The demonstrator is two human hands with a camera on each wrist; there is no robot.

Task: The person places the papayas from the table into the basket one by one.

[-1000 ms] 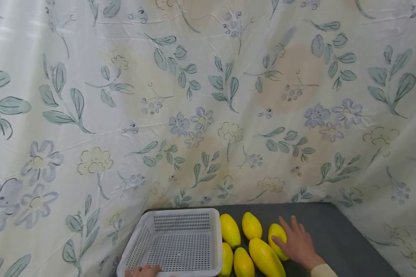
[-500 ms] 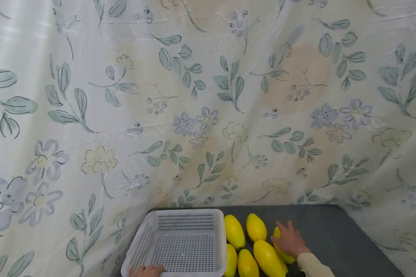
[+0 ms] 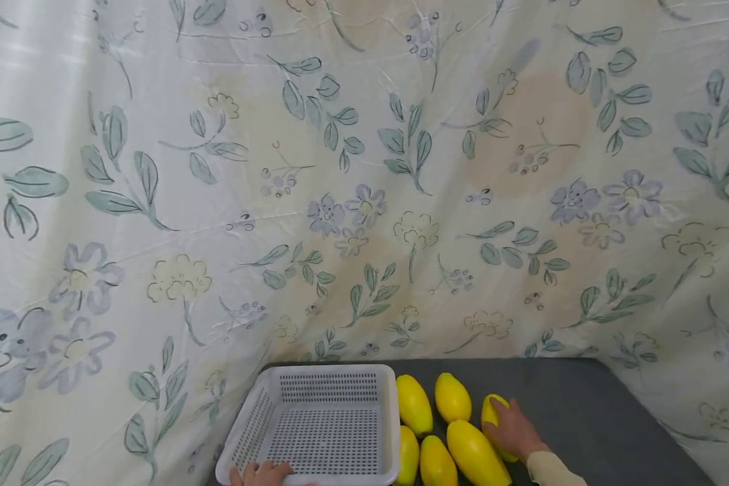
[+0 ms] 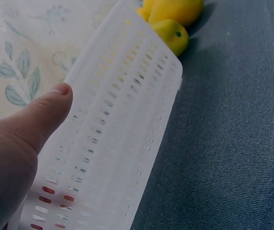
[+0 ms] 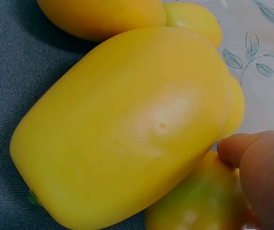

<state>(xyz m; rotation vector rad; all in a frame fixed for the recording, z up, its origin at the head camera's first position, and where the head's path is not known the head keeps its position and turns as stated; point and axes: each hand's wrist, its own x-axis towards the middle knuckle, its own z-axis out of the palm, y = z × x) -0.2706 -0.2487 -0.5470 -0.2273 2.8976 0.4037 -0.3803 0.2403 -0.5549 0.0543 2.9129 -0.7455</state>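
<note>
yellow-green fruit (image 3: 489,410) sits under the right hand (image 3: 514,432), apparently gripped.

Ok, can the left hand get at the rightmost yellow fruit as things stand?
Probably not: the left hand grips the basket, other fruits lie in between, and the right hand holds the rightmost fruit.

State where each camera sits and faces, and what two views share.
Head: on the head, facing forward and down at a white perforated plastic basket and six yellow oval fruits; left hand and right hand show.
Left wrist: worn there, facing the basket's outer wall; left thumb shows.
Right wrist: worn there, facing the fruits; right hand partly shows.
Wrist views share fruits and pale floral fabric.
</note>
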